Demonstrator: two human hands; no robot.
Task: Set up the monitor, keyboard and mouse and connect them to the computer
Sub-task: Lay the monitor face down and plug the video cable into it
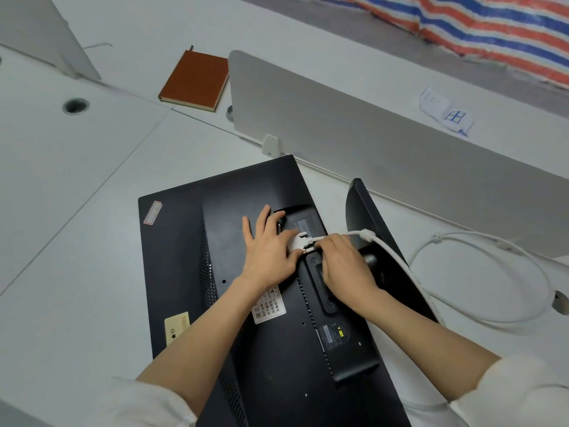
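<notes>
A black monitor (pixel 184 257) lies face down on the white desk (pixel 77 211), its back panel up and its stand base (pixel 369 217) tilted up at the right. A white video cable (pixel 462 309) loops over the desk and ends in a white connector (pixel 297 241) at the monitor's port recess. My left hand (pixel 268 251) lies flat on the monitor's back with fingers spread, its thumb side against the connector. My right hand (pixel 345 266) pinches the connector's near end with curled fingers. No keyboard, mouse or computer is in view.
A brown notebook (pixel 195 78) lies on the far desk. A grey divider panel (pixel 385 149) stands just behind the monitor. A round cable hole (pixel 75 105) sits at the far left. A folded paper (pixel 446 110) lies beyond the divider, near a striped tarp (pixel 477 23).
</notes>
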